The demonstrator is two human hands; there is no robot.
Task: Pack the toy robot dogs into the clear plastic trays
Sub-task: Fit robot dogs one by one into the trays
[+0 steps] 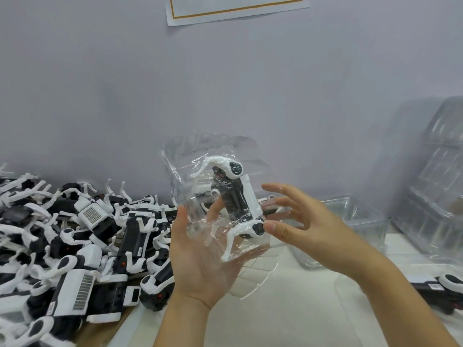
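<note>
Head view: a big heap of toy dogs [75,246] left of the raised tray [200,156] waits unpacked, and stacked trays [431,176] stand to its right. Left hand [200,256] cups that tray from below. One dog [238,199] sits inside, right hand [308,221] fingers spread, thumb touching its leg.

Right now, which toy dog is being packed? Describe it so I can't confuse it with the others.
Start at the heap of loose dogs on the left and look right, to mid-frame. There the left hand cradles a clear plastic tray holding one black-and-white dog, steadied by the right hand. It alone is raised off the table.
</note>
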